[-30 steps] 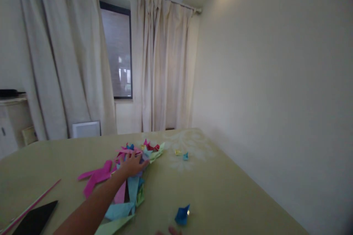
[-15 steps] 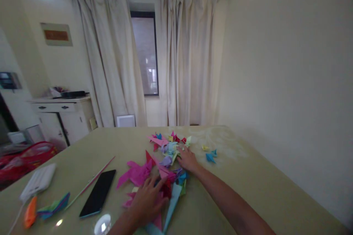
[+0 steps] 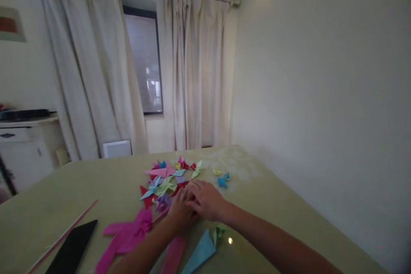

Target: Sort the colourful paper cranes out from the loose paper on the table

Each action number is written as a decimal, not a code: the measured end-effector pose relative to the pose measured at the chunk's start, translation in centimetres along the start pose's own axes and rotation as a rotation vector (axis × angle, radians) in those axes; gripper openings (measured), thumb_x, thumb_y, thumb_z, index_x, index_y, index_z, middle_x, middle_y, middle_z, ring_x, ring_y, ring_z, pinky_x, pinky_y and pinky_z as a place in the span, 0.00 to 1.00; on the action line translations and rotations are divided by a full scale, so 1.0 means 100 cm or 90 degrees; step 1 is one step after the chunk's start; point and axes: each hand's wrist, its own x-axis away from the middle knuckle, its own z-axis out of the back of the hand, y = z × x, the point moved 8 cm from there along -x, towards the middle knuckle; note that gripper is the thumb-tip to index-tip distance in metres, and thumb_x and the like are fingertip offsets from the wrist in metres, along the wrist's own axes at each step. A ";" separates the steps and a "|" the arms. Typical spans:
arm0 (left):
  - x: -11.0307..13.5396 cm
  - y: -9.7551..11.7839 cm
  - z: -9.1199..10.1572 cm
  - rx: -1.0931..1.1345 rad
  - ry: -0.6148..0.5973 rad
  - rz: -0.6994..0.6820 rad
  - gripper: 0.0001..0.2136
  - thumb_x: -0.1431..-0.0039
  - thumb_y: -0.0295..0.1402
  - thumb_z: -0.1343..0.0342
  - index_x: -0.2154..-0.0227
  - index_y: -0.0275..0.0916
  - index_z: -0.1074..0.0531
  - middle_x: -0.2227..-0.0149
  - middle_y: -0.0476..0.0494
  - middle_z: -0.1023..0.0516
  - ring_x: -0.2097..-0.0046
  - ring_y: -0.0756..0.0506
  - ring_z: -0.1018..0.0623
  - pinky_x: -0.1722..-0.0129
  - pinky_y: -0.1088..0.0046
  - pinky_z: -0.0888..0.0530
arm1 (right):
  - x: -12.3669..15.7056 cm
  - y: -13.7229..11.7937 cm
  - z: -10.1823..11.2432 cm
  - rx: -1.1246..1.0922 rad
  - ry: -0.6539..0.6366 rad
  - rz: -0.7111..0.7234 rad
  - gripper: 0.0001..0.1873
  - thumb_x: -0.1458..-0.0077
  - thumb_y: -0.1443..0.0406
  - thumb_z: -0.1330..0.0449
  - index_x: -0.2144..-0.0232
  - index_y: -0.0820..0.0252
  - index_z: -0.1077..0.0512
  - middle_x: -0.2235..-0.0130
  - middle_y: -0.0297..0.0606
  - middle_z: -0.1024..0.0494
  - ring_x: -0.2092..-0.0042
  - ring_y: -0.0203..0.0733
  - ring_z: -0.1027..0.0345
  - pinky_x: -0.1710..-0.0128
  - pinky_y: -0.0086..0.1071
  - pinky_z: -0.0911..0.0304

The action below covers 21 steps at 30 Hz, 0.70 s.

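My left hand [image 3: 182, 210] and my right hand [image 3: 208, 199] meet over a pile of folded paper pieces. Their fingers are curled close together, and whatever lies between them is hidden. Red paper [image 3: 180, 187] shows right by the fingertips. Just beyond them lie a light green paper crane [image 3: 166, 186], a light blue one [image 3: 153, 187] and a purple one [image 3: 163, 202]. A large magenta folded paper [image 3: 133, 231] sits left of my left hand. Near me are a pink paper strip [image 3: 174, 253] and a light blue folded paper [image 3: 201, 253].
A dark phone [image 3: 73, 246] and a thin pink-and-white stick [image 3: 64, 235] lie on the left of the table [image 3: 276, 205]. Small blue paper pieces [image 3: 223, 181] and a yellow one [image 3: 217, 172] lie at the back right. A wall [image 3: 321, 94] runs along the right side.
My hands have come together; the right drew back toward me and the left moved forward to meet it. The pile's pieces have shifted. The view has turned right.
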 end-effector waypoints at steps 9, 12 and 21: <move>-0.044 -0.072 0.039 0.014 0.036 0.096 0.20 0.30 0.34 0.55 0.43 0.35 0.23 0.43 0.28 0.20 0.38 0.27 0.24 0.36 0.42 0.33 | 0.103 0.054 -0.040 0.021 0.001 -0.137 0.42 0.37 0.42 0.39 0.27 0.42 0.45 0.25 0.48 0.44 0.25 0.58 0.53 0.27 0.64 0.73; 0.001 -0.091 0.060 0.048 0.101 0.136 0.26 0.28 0.43 0.60 0.38 0.39 0.26 0.37 0.30 0.24 0.36 0.31 0.26 0.34 0.51 0.31 | 0.067 0.084 -0.021 0.064 0.034 -0.172 0.43 0.37 0.43 0.39 0.27 0.44 0.45 0.24 0.49 0.48 0.24 0.59 0.56 0.28 0.64 0.71; 0.218 -0.062 -0.011 -0.055 0.215 0.240 0.29 0.33 0.45 0.47 0.30 0.69 0.42 0.32 0.49 0.28 0.36 0.32 0.25 0.40 0.41 0.27 | -0.059 0.180 -0.009 0.069 -0.002 -0.424 0.32 0.27 0.50 0.53 0.30 0.59 0.39 0.32 0.62 0.34 0.35 0.65 0.33 0.40 0.59 0.39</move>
